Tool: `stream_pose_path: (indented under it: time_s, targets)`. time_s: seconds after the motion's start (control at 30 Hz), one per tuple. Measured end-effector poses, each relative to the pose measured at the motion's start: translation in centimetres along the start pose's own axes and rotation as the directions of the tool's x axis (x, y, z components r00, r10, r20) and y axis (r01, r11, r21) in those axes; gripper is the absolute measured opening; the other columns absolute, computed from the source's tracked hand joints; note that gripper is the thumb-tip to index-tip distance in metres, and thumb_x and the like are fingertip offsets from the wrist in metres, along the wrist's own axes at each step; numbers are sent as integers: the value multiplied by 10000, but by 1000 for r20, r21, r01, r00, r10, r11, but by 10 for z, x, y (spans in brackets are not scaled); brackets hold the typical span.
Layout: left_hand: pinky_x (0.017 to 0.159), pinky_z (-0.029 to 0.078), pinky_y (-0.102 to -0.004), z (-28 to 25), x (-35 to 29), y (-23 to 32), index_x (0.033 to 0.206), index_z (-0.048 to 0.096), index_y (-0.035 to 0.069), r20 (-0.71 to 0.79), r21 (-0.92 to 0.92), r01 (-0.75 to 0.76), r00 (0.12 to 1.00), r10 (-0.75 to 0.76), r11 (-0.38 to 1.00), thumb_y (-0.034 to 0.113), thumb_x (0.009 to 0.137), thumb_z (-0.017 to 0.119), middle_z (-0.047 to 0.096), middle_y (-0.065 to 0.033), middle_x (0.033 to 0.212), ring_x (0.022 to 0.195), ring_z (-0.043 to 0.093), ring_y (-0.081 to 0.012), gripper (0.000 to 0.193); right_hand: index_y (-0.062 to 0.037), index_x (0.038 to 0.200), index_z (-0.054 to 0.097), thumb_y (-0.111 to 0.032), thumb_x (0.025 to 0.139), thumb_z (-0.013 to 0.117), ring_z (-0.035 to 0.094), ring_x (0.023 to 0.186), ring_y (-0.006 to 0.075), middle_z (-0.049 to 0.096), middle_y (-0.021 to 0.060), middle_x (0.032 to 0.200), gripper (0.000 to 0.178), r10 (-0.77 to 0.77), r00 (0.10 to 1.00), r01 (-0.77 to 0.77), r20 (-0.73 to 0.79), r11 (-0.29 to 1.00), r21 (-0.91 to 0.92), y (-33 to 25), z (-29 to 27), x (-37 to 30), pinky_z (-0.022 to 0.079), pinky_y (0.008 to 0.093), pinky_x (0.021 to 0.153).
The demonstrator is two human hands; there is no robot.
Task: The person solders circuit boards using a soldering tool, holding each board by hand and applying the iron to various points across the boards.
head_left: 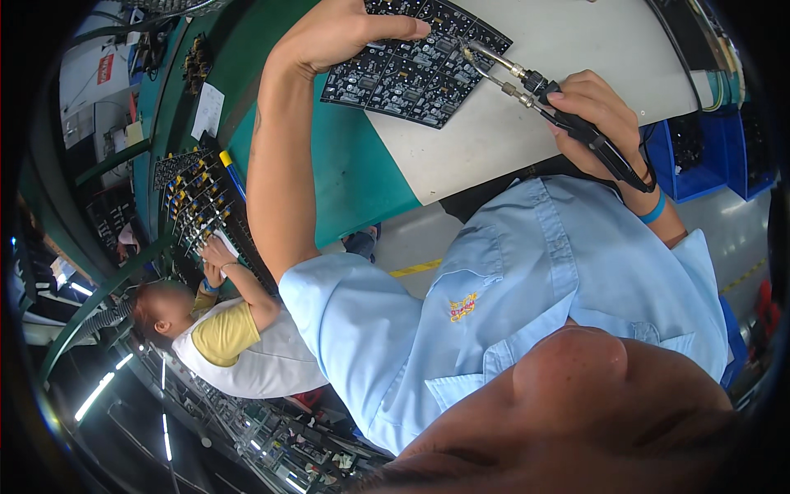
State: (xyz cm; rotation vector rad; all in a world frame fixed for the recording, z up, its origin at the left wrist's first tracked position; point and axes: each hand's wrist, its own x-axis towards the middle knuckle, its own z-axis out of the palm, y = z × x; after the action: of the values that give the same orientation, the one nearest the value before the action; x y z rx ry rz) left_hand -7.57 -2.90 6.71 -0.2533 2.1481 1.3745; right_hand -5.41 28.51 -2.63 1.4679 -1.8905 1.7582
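Observation:
A black circuit board panel [411, 78], divided into several small boards with silver pads, lies on the worktable [510, 136]. My left hand [341, 34] is at its left side, thumb stretched over the top face. The frame's upper edge cuts off part of that hand, so its other fingers are hidden. In my right hand [599, 115] is a black-handled soldering iron [576, 123], fingers wrapped round the grip. Two metal prongs reach from it toward the panel's right part, their ends close together over the board. Whether the tip touches a pad is too small to tell.
A green mat [354, 177] covers the table's left part. Blue bins [699, 152] stand right of the table. At left, a co-worker [247, 337] handles boards on a rack [193, 193]. A yellow-capped blue marker [232, 173] and a paper slip [208, 111] lie nearby.

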Motion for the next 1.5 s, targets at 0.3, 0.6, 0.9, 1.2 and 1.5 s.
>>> stream_pose_path:
  time_s: [0.3,0.6,0.9,1.2,1.5]
  targets:
    - [677,415,-217,-1,4,1,1063,645,22,20,16,-15,1000,15,1000,37,780,670,643,-33,858,742,533,-101,284,49,1140,670,119,660,691,586,779,234,683,146,950,485,4,1000,-4,-3,1000,0,-1,-3,1,503,301,711]
    - [736,451,-250,1,17,5,1113,650,9,218,-29,-125,967,129,992,87,773,691,654,-55,936,798,558,-136,352,24,1199,651,84,760,707,617,794,224,690,144,1019,447,132,986,-140,-105,987,-78,-2,-51,-3,516,302,727]
    - [869,495,-308,-10,40,-12,1259,619,-1,212,274,-122,975,64,954,173,793,736,644,-191,1167,980,613,-216,511,-3,1329,579,25,824,740,680,927,189,690,142,1163,531,423,808,-519,-410,841,-153,4,-44,-4,523,280,872]
    - [975,467,-351,19,-11,-39,1242,624,16,-353,575,-145,844,404,805,216,834,730,653,-176,1187,1072,597,-283,467,5,1293,591,-3,829,751,670,929,193,678,139,1149,491,315,901,-353,-300,932,-80,1,-27,-6,527,260,828]
    - [931,449,-454,-121,7,-190,1137,641,23,-801,591,244,286,526,769,431,878,671,631,-211,1092,1042,547,-371,485,11,1282,581,9,838,715,641,937,232,661,160,1122,463,402,874,-452,-273,879,-153,-9,-34,-3,510,310,853]
